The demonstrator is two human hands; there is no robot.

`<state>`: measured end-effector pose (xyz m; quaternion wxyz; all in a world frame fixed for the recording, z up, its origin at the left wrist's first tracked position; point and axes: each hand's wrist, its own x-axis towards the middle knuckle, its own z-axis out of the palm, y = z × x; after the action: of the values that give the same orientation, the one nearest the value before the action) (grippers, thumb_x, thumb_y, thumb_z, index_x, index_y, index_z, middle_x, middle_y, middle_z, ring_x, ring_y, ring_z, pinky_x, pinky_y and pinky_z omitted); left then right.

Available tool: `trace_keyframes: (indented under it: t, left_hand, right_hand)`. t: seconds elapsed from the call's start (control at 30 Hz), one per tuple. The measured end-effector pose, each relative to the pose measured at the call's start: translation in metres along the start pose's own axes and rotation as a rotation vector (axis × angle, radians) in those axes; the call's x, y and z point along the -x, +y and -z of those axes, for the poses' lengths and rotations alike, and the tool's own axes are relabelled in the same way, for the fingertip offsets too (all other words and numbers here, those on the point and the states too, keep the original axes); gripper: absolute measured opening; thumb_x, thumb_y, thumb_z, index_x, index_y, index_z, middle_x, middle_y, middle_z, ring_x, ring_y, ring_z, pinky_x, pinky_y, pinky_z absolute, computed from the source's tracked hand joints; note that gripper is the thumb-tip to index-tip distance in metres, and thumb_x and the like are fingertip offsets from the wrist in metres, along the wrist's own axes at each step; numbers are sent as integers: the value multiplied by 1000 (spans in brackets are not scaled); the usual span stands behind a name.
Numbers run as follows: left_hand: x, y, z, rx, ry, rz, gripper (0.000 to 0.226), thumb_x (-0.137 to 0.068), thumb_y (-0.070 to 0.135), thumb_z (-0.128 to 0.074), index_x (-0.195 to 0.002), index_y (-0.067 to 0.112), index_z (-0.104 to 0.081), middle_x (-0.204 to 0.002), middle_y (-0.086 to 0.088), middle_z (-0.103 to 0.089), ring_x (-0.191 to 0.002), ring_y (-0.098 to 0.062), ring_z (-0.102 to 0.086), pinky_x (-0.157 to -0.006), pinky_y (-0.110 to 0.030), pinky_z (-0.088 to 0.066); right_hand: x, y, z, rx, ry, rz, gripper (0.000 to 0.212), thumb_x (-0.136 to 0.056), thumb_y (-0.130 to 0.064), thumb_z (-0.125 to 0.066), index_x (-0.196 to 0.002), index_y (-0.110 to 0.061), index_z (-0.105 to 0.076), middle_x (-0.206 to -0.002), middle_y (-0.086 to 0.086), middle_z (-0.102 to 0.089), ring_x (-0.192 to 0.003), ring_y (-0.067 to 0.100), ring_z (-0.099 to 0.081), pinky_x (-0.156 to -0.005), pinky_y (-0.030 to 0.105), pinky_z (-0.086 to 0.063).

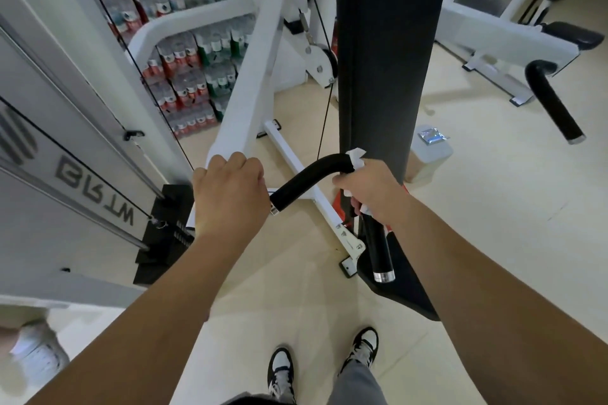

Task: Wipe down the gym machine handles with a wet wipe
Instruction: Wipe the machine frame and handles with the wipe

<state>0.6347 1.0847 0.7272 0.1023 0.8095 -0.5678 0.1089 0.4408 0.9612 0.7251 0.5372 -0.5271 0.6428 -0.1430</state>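
Observation:
A black padded machine handle (pixel 309 179) curves across the middle of the view, with a second black grip (pixel 378 245) running down to a chrome end cap. My right hand (pixel 370 189) is closed around the bend where the two grips meet, with a white wet wipe (pixel 357 156) pressed between the palm and the padding. My left hand (pixel 230 189) is closed on the white frame bar (pixel 245 102), just left of the handle's near end. Another black handle (pixel 554 105) sticks out at the right, untouched.
A wide black upright pad (pixel 383 43) rises behind my right hand. A wipe packet (pixel 431 136) lies on a grey container on the floor. Weight stack and cables (pixel 166 227) stand at left, packs of water bottles (pixel 187 76) behind. Another person's shoe (pixel 36 355) is at bottom left.

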Motion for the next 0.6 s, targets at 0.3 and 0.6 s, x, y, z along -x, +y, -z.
trace_keyframes:
  t: [0.3,0.6]
  left_hand:
    - [1,-2,2,57,-15,15,12,-92,24,-61,-89,19,-72,-83,1,-65,-84,-32,-57,-73,-44,-44]
    - [0,1,0,3,-16,1,14,-94,20,-57,-87,17,-69,-78,0,-60,-78,-30,-53,-68,-40,-34]
  right_hand:
    - [53,84,23,-333,-490,-289,41,-95,-7,-63,-60,-15,-41,-46,0,-28,-35,13,-25,-40,23,-25]
    - [27,46,-7,161,201,-132,8,-87,-4,-63,-92,-6,-57,-70,13,-65,-45,21,-57,-50,33,-54]
